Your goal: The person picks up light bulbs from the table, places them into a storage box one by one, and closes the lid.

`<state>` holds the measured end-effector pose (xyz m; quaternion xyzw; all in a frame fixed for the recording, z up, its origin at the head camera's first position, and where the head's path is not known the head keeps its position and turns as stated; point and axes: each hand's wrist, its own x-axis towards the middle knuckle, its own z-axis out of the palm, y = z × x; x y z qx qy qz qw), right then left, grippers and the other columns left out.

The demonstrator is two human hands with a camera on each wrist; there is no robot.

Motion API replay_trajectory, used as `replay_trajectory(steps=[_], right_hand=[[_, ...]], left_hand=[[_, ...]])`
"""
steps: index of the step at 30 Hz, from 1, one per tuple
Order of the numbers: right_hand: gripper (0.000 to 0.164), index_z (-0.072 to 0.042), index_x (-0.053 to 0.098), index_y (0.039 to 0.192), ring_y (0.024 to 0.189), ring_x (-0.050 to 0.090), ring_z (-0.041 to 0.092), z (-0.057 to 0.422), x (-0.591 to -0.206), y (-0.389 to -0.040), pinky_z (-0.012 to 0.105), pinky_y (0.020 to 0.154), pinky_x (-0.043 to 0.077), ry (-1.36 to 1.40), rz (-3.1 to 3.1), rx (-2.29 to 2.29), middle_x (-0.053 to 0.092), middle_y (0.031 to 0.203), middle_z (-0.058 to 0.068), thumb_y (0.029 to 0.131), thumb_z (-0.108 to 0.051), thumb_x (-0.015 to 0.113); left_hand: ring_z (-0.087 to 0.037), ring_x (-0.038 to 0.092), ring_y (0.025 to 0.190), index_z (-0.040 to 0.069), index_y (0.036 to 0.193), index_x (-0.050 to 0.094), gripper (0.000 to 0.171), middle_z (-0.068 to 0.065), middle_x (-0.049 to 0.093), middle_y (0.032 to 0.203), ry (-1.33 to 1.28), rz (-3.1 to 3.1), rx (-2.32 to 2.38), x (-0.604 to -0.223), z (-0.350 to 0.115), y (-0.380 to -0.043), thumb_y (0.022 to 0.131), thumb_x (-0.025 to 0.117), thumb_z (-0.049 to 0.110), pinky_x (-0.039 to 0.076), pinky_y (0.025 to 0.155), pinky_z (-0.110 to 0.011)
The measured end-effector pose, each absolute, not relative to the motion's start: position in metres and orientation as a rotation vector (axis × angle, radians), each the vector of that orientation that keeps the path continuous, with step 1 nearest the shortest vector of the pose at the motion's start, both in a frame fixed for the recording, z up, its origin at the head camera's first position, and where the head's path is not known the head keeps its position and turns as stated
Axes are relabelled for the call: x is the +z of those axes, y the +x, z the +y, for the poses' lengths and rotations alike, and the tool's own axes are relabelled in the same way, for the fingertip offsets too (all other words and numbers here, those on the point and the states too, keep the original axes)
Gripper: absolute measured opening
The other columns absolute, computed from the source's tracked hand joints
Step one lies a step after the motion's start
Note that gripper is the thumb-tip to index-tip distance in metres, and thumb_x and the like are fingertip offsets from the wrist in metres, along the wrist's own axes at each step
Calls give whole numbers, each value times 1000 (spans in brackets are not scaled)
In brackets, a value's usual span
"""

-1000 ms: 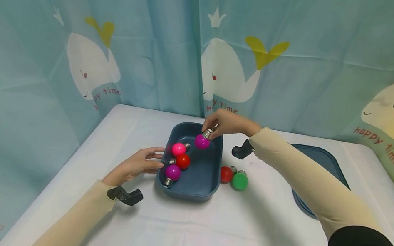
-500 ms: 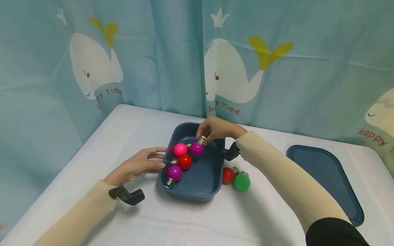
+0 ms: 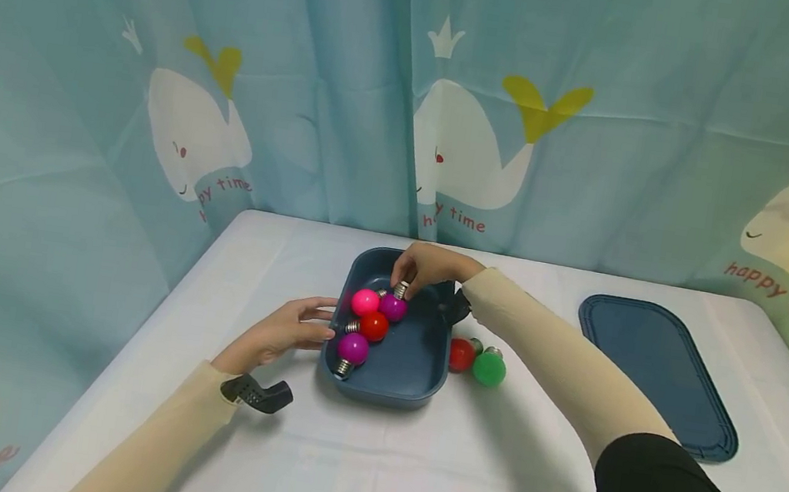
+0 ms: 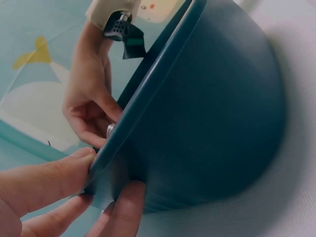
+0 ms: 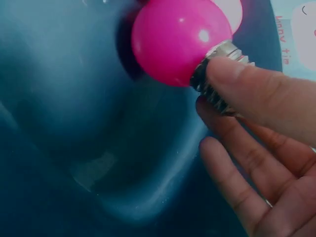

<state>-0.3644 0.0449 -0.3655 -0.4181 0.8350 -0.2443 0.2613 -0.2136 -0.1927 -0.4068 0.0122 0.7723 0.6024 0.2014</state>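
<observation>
In the head view, my right hand [image 3: 429, 268] pinches a purple light bulb [image 3: 393, 307] by its metal screw base, low inside a dark blue box [image 3: 415, 371]. The right wrist view has the thumb and fingertips on that base, with the bulb's round globe [image 5: 173, 42] pointing away from them. Also inside lie a pink bulb [image 3: 365, 301], a red bulb [image 3: 373, 326] and another purple bulb [image 3: 353, 348], grouped along the left side. My left hand [image 3: 279, 335] touches the box's left side with extended fingers, at the rim and outer wall [image 4: 212, 108].
Right of the box, a red bulb [image 3: 461, 355] and a green bulb [image 3: 489, 369] lie on the white-covered table [image 3: 438, 471]. Farther right is a flat dark blue lid [image 3: 657, 371]. A curtain with whale prints [image 3: 339, 104] hangs behind the table.
My right hand has lowered the purple bulb into the box, moving it left beside the pink and red bulbs. My left hand stays at the box's side. The view has shifted slightly.
</observation>
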Motion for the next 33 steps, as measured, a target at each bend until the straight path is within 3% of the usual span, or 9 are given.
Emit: replay_trajectory(steps=[8, 12, 19, 26, 33], right_hand=[[21, 1, 70, 93, 79, 63, 9, 42, -370, -371, 25, 80, 57, -1081, 2250, -617, 71, 93, 10, 73, 8, 72], [20, 2, 69, 93, 82, 64, 13, 41, -374, -375, 28, 83, 56, -1054, 2239, -580, 71, 94, 13, 74, 8, 72], [17, -9, 71, 83, 81, 65, 14, 41, -388, -391, 25, 79, 57, -1093, 2168, -556, 71, 86, 5, 72, 2, 76], [21, 1, 69, 96, 90, 65, 19, 44, -375, -380, 29, 86, 56, -1043, 2247, -540, 71, 99, 15, 75, 7, 71], [30, 4, 65, 107, 97, 66, 23, 52, -361, -380, 30, 86, 56, -1022, 2240, -601, 68, 108, 18, 78, 7, 68]], left_hand=[[-40, 49, 124, 2, 145, 30, 64, -27, 37, 144, 50, 2148, 1688, -407, -191, -214, 88, 59, 6, 47, 99, -47], [-39, 50, 123, 2, 144, 31, 63, -27, 38, 143, 41, 2151, 1688, -408, -189, -214, 88, 60, 6, 48, 98, -47], [-39, 50, 123, 1, 144, 30, 64, -28, 37, 143, 57, 2149, 1684, -408, -189, -213, 88, 59, 7, 48, 98, -46], [-40, 50, 122, -1, 145, 28, 64, -29, 36, 143, 71, 2135, 1696, -408, -191, -214, 89, 58, 6, 47, 98, -46], [-38, 51, 121, 0, 145, 29, 63, -29, 36, 143, 55, 2143, 1693, -408, -192, -215, 89, 58, 5, 48, 98, -46]])
